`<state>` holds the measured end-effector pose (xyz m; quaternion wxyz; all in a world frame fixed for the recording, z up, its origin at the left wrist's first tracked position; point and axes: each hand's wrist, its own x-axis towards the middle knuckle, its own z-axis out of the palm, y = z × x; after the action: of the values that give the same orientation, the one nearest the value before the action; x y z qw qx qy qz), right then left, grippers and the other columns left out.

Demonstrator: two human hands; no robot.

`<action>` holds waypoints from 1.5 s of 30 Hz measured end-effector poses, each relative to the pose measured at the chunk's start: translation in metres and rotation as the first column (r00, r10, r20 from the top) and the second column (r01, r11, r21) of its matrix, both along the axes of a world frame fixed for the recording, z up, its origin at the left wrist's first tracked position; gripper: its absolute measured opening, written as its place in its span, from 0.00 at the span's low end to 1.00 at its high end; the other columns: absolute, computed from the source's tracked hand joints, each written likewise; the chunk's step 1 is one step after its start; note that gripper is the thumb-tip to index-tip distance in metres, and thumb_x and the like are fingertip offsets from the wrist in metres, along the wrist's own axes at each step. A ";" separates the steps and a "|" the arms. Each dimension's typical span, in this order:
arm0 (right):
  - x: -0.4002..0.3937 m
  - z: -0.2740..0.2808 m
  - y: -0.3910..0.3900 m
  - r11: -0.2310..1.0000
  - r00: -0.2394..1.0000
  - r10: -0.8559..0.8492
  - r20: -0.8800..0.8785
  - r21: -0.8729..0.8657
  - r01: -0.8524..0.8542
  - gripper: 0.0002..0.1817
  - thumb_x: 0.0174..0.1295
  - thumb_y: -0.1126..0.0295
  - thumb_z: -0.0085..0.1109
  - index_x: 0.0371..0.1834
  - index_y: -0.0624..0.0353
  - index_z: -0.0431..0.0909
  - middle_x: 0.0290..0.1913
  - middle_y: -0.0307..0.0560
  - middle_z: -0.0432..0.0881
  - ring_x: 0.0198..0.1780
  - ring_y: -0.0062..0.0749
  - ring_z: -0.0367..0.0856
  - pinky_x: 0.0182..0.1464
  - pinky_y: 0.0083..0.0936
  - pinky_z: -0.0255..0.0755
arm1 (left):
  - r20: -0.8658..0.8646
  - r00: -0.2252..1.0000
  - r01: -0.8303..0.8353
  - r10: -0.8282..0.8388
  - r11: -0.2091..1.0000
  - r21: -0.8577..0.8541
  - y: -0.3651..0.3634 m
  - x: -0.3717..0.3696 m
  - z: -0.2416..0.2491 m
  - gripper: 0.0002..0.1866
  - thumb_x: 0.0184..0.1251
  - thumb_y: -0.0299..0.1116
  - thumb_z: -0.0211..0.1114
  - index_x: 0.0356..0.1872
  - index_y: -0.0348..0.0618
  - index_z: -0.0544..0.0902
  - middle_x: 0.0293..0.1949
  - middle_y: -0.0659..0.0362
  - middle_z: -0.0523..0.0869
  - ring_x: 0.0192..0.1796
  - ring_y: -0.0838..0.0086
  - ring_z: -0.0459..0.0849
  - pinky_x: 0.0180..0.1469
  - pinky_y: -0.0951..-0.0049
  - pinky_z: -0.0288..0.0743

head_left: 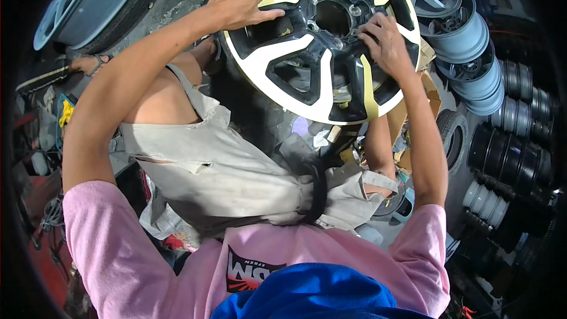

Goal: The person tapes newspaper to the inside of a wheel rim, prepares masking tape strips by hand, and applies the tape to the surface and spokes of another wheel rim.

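Observation:
A car wheel rim (pixel 328 85) with black recesses, white spoke faces and several pale yellow, tape-like spoke faces is in front of me at the top. My left hand (pixel 245 5) rests across a yellow-faced spoke on the left, thumb and fingers apart. Close to the hub hole (pixel 332 18), my right hand (pixel 385 44) touches the rim with bent fingers drawn together. Whatever is between those fingertips is too small to make out. A yellow strip (pixel 368 85) covers the spoke below that hand.
Stacked silver rims (pixel 463 44) stand at the upper right, with more rims (pixel 511 153) and a tyre (pixel 452 136) below. Another wheel (pixel 97 3) leans at the upper left. Paper scraps (pixel 321 139) and a cardboard box (pixel 428 94) lie under and beside the rim.

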<state>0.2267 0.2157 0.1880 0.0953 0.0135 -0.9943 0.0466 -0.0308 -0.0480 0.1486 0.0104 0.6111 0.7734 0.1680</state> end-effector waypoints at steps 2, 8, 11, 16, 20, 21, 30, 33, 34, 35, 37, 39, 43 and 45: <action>-0.004 -0.002 -0.031 0.974 0.997 -0.042 -0.070 -0.224 0.026 0.05 0.62 0.71 0.68 0.40 0.57 0.88 0.40 0.48 0.79 0.45 0.46 0.76 0.52 0.39 0.72 | 0.012 1.000 0.000 0.000 1.000 -0.009 0.001 0.001 0.004 0.34 0.71 0.60 0.65 0.60 0.35 0.84 0.57 0.44 0.88 0.56 0.48 0.87 0.62 0.55 0.81; -0.019 -0.028 -0.060 0.912 0.988 -0.136 -0.077 -0.400 0.094 0.05 0.63 0.71 0.67 0.39 0.58 0.88 0.38 0.49 0.80 0.45 0.47 0.76 0.51 0.39 0.71 | -0.025 1.000 0.018 -0.015 0.995 0.102 0.001 -0.003 -0.014 0.32 0.70 0.59 0.67 0.58 0.38 0.86 0.51 0.45 0.90 0.51 0.48 0.88 0.57 0.54 0.82; -0.023 -0.030 -0.059 0.898 0.987 -0.137 -0.082 -0.431 0.088 0.05 0.63 0.71 0.66 0.39 0.59 0.87 0.38 0.50 0.80 0.45 0.49 0.77 0.51 0.40 0.72 | -0.046 0.999 0.018 -0.014 0.995 0.093 0.001 -0.001 -0.006 0.31 0.70 0.58 0.68 0.58 0.38 0.86 0.51 0.45 0.90 0.50 0.48 0.89 0.57 0.54 0.82; -0.016 -0.020 -0.050 0.919 0.996 -0.086 -0.003 -0.386 0.078 0.06 0.65 0.74 0.66 0.42 0.63 0.86 0.38 0.50 0.82 0.43 0.47 0.80 0.50 0.36 0.73 | -0.021 0.999 0.026 -0.024 0.995 0.092 0.002 -0.002 -0.009 0.31 0.70 0.58 0.69 0.57 0.38 0.87 0.52 0.46 0.90 0.50 0.47 0.88 0.56 0.55 0.82; -0.029 -0.027 -0.059 0.893 0.993 -0.101 -0.055 -0.446 0.066 0.06 0.65 0.74 0.66 0.42 0.64 0.86 0.38 0.50 0.81 0.42 0.44 0.80 0.48 0.33 0.74 | -0.027 1.000 0.012 -0.011 1.000 0.015 0.000 0.000 0.003 0.34 0.71 0.60 0.65 0.58 0.34 0.85 0.56 0.44 0.89 0.55 0.48 0.88 0.61 0.55 0.82; -0.026 -0.027 -0.058 0.892 0.993 -0.101 -0.053 -0.447 0.067 0.06 0.65 0.74 0.66 0.42 0.64 0.86 0.38 0.50 0.81 0.42 0.44 0.80 0.48 0.33 0.74 | -0.014 1.000 0.007 -0.007 1.000 0.005 -0.001 0.001 0.003 0.34 0.71 0.60 0.65 0.58 0.34 0.85 0.56 0.44 0.89 0.55 0.48 0.88 0.61 0.55 0.82; -0.025 -0.022 -0.058 0.820 0.984 -0.181 -0.004 -0.552 0.148 0.06 0.63 0.73 0.65 0.40 0.61 0.88 0.37 0.51 0.82 0.43 0.49 0.80 0.48 0.39 0.75 | -0.006 1.000 -0.003 0.003 1.000 -0.030 0.001 -0.001 0.002 0.36 0.71 0.61 0.64 0.59 0.34 0.85 0.57 0.44 0.88 0.58 0.49 0.87 0.64 0.55 0.80; 0.003 0.007 -0.040 0.964 0.992 -0.060 0.109 -0.251 0.086 0.07 0.63 0.70 0.63 0.37 0.61 0.87 0.37 0.52 0.81 0.47 0.54 0.79 0.52 0.43 0.75 | -0.014 1.000 0.012 -0.012 1.000 0.007 0.000 -0.001 -0.001 0.35 0.71 0.61 0.64 0.59 0.35 0.85 0.56 0.44 0.88 0.58 0.49 0.87 0.64 0.55 0.79; 0.020 0.022 -0.037 0.966 0.997 -0.055 0.060 -0.249 0.068 0.06 0.63 0.71 0.65 0.38 0.62 0.86 0.37 0.51 0.81 0.47 0.51 0.80 0.52 0.41 0.74 | -0.017 1.000 0.016 -0.016 1.000 0.013 0.001 -0.004 -0.003 0.35 0.71 0.61 0.64 0.59 0.35 0.85 0.56 0.44 0.88 0.58 0.49 0.87 0.64 0.55 0.79; 0.039 0.036 -0.039 0.940 0.985 -0.173 0.008 -0.296 0.168 0.05 0.63 0.74 0.66 0.40 0.62 0.86 0.36 0.50 0.80 0.47 0.49 0.80 0.51 0.39 0.74 | -0.012 1.000 0.012 -0.012 1.000 0.017 0.002 -0.006 -0.006 0.35 0.71 0.61 0.65 0.59 0.35 0.85 0.55 0.43 0.89 0.57 0.48 0.87 0.64 0.55 0.79; 0.081 0.064 -0.042 0.847 0.922 -0.382 -0.057 -0.420 0.325 0.05 0.68 0.75 0.64 0.44 0.63 0.86 0.39 0.48 0.83 0.42 0.37 0.81 0.48 0.30 0.75 | 0.034 0.999 0.016 -0.015 0.999 -0.036 0.002 -0.003 -0.002 0.34 0.71 0.60 0.65 0.59 0.36 0.85 0.55 0.42 0.88 0.55 0.46 0.87 0.62 0.54 0.79; 0.134 0.063 -0.043 0.719 0.793 -0.603 -0.090 -0.493 0.491 0.08 0.75 0.72 0.60 0.51 0.64 0.82 0.40 0.40 0.82 0.41 0.20 0.77 0.45 0.21 0.72 | 0.042 0.998 0.049 -0.050 0.999 0.021 0.001 -0.002 -0.004 0.31 0.71 0.56 0.68 0.56 0.34 0.84 0.54 0.42 0.88 0.54 0.46 0.87 0.61 0.54 0.80; 0.256 -0.035 -0.072 0.336 0.526 -0.850 0.017 -0.752 0.567 0.10 0.75 0.66 0.65 0.49 0.62 0.79 0.35 0.35 0.78 0.34 0.15 0.73 0.38 0.16 0.68 | -0.155 0.984 0.095 -0.084 0.993 0.066 0.002 0.009 0.005 0.25 0.68 0.47 0.72 0.51 0.32 0.85 0.48 0.42 0.88 0.53 0.47 0.87 0.59 0.54 0.81; 0.296 -0.078 -0.093 0.271 0.538 -0.826 0.166 -0.720 0.639 0.08 0.73 0.71 0.67 0.41 0.60 0.75 0.31 0.38 0.80 0.32 0.18 0.75 0.37 0.21 0.72 | -0.204 0.976 0.072 -0.072 0.997 -0.007 0.000 0.018 0.011 0.22 0.68 0.43 0.72 0.50 0.32 0.84 0.49 0.44 0.87 0.51 0.46 0.88 0.58 0.54 0.82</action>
<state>0.5229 0.1230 0.1095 0.2229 -0.4825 -0.7601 0.3738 -0.0131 -0.0479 0.1592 -0.0629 0.6527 0.7478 0.1041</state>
